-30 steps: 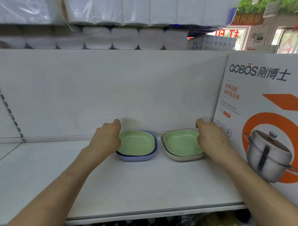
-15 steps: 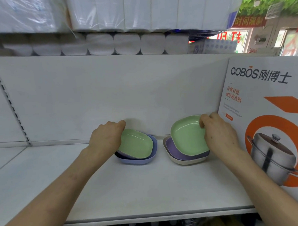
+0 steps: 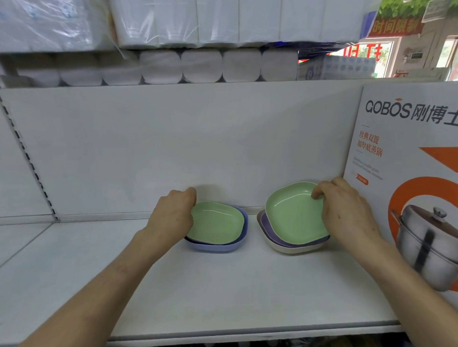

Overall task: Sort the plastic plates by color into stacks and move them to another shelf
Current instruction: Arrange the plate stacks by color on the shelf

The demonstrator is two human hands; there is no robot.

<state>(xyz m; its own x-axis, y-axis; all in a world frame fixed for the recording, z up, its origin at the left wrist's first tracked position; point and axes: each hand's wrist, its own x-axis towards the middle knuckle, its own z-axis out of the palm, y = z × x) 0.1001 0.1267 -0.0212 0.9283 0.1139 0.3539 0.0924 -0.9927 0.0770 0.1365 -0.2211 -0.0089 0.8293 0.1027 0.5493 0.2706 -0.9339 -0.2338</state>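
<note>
White store shelf (image 3: 227,291), stacks near its back edge. Our left hand (image 3: 172,220) grips the left green plate (image 3: 217,223) atop the blue plate (image 3: 218,248). Right hand (image 3: 347,210) pinches the right green plate (image 3: 292,215), tilted off the purple plate (image 3: 269,230). We'd lift clear, then nest greens squarely.

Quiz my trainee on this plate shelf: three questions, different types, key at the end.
1. True or false: the right hand holds the right green plate tilted above its stack.
2. Which colour lies directly under that plate? A blue, B purple, C red.
3. Fill in: the left hand grips the left green plate, and the lowest plate of its stack is ____.
Key: 1 true; 2 B, the purple plate; 3 blue, the blue plate.
</note>
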